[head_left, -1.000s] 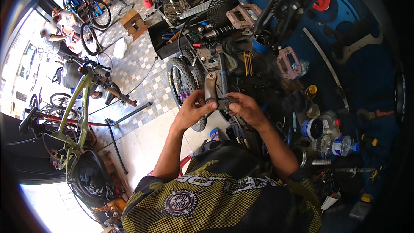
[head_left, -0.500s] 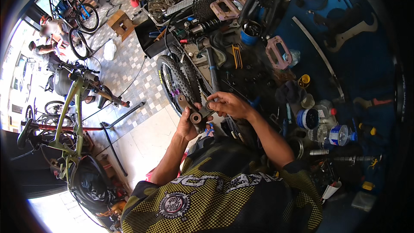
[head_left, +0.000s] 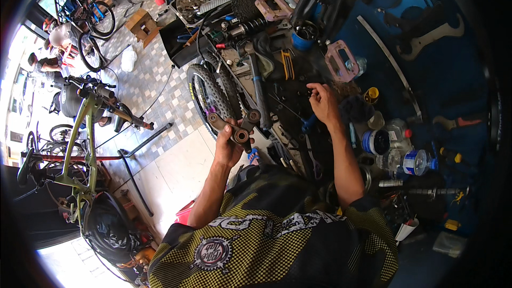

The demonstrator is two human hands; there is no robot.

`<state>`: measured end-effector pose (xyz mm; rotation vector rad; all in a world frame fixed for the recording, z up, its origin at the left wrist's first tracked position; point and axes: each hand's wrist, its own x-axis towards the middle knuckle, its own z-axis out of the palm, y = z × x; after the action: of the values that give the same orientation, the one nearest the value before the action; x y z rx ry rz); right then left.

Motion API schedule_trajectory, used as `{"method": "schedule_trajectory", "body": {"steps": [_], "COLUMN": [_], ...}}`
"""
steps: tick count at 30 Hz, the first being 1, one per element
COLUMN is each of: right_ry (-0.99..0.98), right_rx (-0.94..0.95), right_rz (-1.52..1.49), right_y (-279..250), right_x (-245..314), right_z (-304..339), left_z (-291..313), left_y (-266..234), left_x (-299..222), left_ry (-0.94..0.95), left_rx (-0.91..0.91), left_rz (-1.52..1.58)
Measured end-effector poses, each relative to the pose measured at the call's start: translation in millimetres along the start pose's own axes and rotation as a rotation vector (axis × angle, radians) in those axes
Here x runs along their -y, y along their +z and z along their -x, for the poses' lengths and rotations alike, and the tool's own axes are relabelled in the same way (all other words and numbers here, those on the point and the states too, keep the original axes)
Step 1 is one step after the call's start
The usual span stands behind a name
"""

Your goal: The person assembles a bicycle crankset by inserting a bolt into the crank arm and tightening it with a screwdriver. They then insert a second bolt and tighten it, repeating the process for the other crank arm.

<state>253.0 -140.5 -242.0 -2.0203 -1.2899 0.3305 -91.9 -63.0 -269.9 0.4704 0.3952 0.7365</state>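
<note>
My left hand [head_left: 228, 148] is closed around a dark bronze bicycle suspension rocker link [head_left: 234, 126], with round bearing seats at its ends. My thumb lies against its near side, and the link is held up in front of my chest. Over the cluttered bench, my right hand [head_left: 323, 105] is held apart from the link, its fingers loosely bent and spread, with nothing visible in them. Small dark parts lie on the bench close to these fingers. Nearby are a yellow folding hex key set [head_left: 288, 64] and a dark cloth [head_left: 356, 109].
Mountain bike tyres [head_left: 209, 89] stand at the bench edge. Pink pedals [head_left: 341, 61] on a black crankset, a cassette [head_left: 248, 1], a shock [head_left: 248, 28] and plastic bottles [head_left: 417, 162] crowd the bench. At left stands a green bike frame [head_left: 80, 133]; two people are farther back.
My right hand has let go of the rocker link and moved up and right over the bench. The link stays in my left hand, turned slightly, with more of it showing.
</note>
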Motion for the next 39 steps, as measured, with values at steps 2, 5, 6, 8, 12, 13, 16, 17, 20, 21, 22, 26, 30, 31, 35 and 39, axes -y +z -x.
{"method": "schedule_trajectory", "body": {"steps": [2,5,6,8,12,13,16,17,20,21,22,26,30,31,35,39], "right_ry": [-0.020,-0.040,-0.043,-0.026,0.110,0.169,0.474,0.549,0.608,0.612,0.609,0.587,0.604,0.618,0.579,0.597], "right_rx": [-0.033,-0.121,-0.155,-0.237,-0.422,-0.435,-0.323,-0.279,-0.228,-0.216,-0.224,-0.195,-0.168,-0.161,-0.189,-0.133], "right_rz": [0.071,0.200,0.252,0.376,0.677,0.722,0.890,0.928,0.930,0.933,0.908,0.851,0.794,0.782,0.804,0.806], "right_y": [-7.3,-27.2,-37.8,-66.8,-112.4,-123.7,-143.1,-146.2,-150.6,-150.5,-148.9,-145.5,-145.2,-145.9,-145.6,-145.6], "right_x": [3.8,16.2,20.7,24.7,4.8,-6.5,-32.7,-43.1,-59.3,-64.0,-65.6,-74.5,-87.3,-88.6,-97.1,-94.9], "right_z": [7.2,31.2,40.0,59.8,110.8,126.7,167.5,179.0,193.2,194.2,192.8,185.6,186.3,187.2,188.5,186.7], "left_z": [-4.1,-5.0,-3.2,-1.9,-3.5,-4.1,-11.6,-14.2,-21.4,-22.0,-22.4,-22.3,-21.9,-21.7,-22.0,-26.9], "left_y": [0.9,15.3,21.3,20.1,23.8,23.1,26.7,26.3,20.2,17.6,18.8,22.2,21.8,23.2,33.4,35.0], "left_x": [-3.1,-7.4,-10.5,-10.6,-8.1,-8.6,-6.4,-8.6,-10.6,-11.4,-13.5,-19.4,-23.3,-24.2,-28.5,-29.6], "left_ry": [0.040,0.102,0.105,0.143,0.149,0.130,0.147,0.143,0.151,0.154,0.154,0.165,0.196,0.196,0.187,0.192], "left_rx": [0.043,-0.020,-0.053,-0.047,-0.005,0.007,0.012,0.019,0.038,0.042,0.048,0.039,0.051,0.043,0.035,0.050], "left_rz": [-0.044,-0.158,-0.163,-0.177,-0.233,-0.240,-0.255,-0.258,-0.269,-0.272,-0.278,-0.279,-0.323,-0.327,-0.373,-0.352]}}
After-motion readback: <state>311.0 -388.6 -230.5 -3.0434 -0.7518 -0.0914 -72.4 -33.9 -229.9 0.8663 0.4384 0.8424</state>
